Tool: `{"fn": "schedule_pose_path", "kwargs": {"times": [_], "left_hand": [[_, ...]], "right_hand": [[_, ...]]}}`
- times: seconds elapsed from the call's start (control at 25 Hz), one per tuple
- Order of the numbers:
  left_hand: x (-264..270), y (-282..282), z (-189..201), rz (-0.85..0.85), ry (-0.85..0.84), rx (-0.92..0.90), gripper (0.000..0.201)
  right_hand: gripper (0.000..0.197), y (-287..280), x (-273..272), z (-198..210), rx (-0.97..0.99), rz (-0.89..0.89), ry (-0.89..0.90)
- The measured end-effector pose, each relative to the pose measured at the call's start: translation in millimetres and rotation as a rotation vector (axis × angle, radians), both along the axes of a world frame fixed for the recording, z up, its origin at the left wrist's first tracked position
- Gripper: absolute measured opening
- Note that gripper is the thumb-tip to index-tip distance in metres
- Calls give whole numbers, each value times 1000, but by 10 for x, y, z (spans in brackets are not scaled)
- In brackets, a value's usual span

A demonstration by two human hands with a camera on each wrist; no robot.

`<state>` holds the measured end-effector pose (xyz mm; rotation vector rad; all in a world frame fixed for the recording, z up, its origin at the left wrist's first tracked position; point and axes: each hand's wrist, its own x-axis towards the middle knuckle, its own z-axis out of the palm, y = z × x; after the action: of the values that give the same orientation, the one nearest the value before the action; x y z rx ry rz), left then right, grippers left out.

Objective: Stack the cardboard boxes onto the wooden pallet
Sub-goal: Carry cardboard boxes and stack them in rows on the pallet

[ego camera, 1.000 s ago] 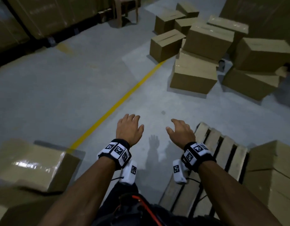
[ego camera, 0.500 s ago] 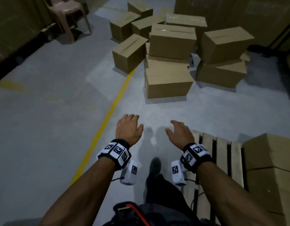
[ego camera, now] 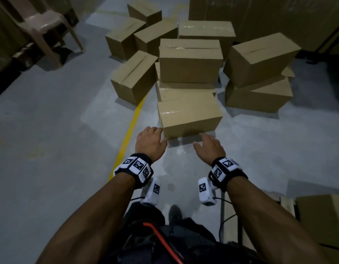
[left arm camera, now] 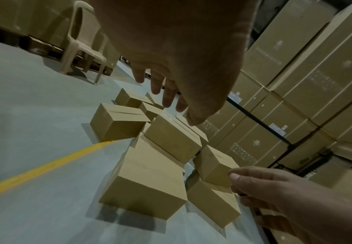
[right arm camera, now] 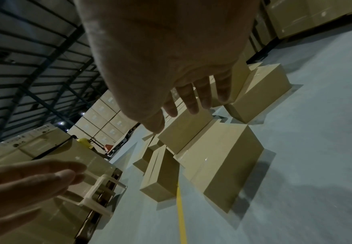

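Observation:
Several brown cardboard boxes lie in a loose pile on the grey floor ahead. The nearest box [ego camera: 189, 115] [left arm camera: 148, 181] [right arm camera: 223, 165] sits at the front of the pile. My left hand [ego camera: 150, 141] reaches out just short of its lower left corner, fingers straight, holding nothing. My right hand [ego camera: 208, 147] hovers before its lower right part, fingers relaxed and empty. Both palms fill the tops of the wrist views, still apart from the box. The wooden pallet [ego camera: 230, 216] shows at the bottom right, with a box [ego camera: 321, 216] on it.
A yellow floor line [ego camera: 130, 130] runs up to the pile's left side. A plastic chair [ego camera: 43, 25] stands at the far left. Tall stacks of large cartons [left arm camera: 296, 82] wall the back and right. Bare floor lies to the left.
I have walked toward the pile, so the boxes are larger and closer. The pallet has slid to the bottom right edge. Both hands stay open and outstretched.

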<state>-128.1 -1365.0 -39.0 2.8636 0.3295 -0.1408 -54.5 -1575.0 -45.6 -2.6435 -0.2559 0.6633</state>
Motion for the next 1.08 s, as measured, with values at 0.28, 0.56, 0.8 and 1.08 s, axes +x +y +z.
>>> {"fn": "schedule_pose_path", "kwargs": {"times": [0.28,0.56,0.8,1.08], "left_hand": [[1697,517,-250,-149,37,8,48],[3411,1029,-422,-416,139,70,47],[4469,1030,-546,-504,255,27,49],[5548,1012,-995,-425,418,-16,52]], "right_hand": [[57,398,1316,-181,-69,-115,13],[49,855,2429,-281,-143,-307,63],[57,880,3043,-546,13,-553,197],[53,794,3737,-1276,290,-933,339]]}}
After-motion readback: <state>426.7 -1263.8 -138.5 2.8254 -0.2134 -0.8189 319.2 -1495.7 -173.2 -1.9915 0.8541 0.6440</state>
